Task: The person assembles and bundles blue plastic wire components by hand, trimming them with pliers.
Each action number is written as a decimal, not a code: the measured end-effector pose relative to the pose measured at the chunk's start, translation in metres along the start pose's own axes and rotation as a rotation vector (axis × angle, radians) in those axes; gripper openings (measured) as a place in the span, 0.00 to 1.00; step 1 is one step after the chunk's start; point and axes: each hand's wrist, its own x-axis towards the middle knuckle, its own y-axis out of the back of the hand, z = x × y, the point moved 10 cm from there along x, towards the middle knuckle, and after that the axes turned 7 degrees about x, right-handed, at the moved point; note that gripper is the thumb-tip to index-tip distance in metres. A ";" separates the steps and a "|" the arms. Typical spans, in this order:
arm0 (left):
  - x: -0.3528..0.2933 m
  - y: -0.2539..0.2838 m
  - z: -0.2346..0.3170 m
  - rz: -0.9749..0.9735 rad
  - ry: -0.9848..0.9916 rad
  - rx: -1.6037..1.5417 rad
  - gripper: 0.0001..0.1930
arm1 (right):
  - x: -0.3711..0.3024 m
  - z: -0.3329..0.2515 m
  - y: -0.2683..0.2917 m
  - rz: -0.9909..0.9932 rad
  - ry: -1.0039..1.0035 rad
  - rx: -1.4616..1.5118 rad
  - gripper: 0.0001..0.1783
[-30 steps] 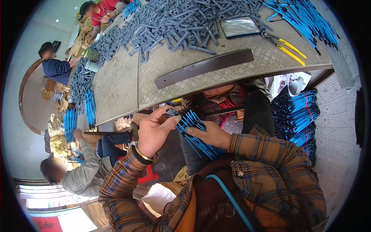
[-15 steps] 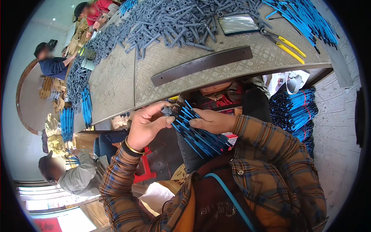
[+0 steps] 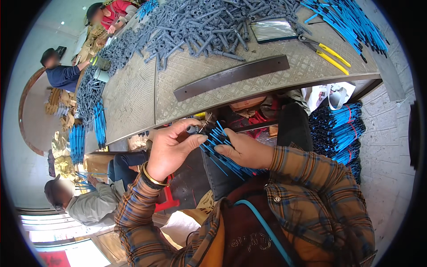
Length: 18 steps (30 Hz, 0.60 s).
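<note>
1. The right hand [image 3: 247,151] grips a bunch of blue sticks [image 3: 222,151] below the table [image 3: 133,102] edge.
2. The left hand [image 3: 171,149] pinches a small grey piece [image 3: 192,129] at the bunch's top.
3. Beyond lie a dark bar [image 3: 231,76] and a grey pile [image 3: 200,26].

- Blue rods [image 3: 224,151]: lower ends hidden beneath the right hand [image 3: 247,151] and its plaid sleeve.
- Small grey piece [image 3: 192,129]: pinched at the left hand [image 3: 171,149] fingertips; its shape is too small to tell.
- Blue rod pile [image 3: 351,22], far above the right hand: cut off by the picture's rim.
- Bundled blue rods [image 3: 340,131], right of the right hand: lower part lost in shadow.
</note>
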 end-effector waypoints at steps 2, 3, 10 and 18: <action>0.002 -0.002 0.004 -0.013 -0.031 0.011 0.14 | -0.006 -0.003 0.002 0.020 -0.016 -0.031 0.25; 0.002 -0.004 0.006 -0.024 -0.058 0.018 0.13 | -0.009 -0.005 0.003 0.035 -0.036 -0.062 0.26; 0.010 -0.013 0.021 -0.148 -0.152 -0.031 0.13 | -0.012 -0.014 0.014 -0.072 0.013 0.013 0.27; 0.011 -0.025 0.005 -0.308 -0.136 -0.046 0.13 | -0.003 0.006 0.002 -0.353 0.074 0.141 0.29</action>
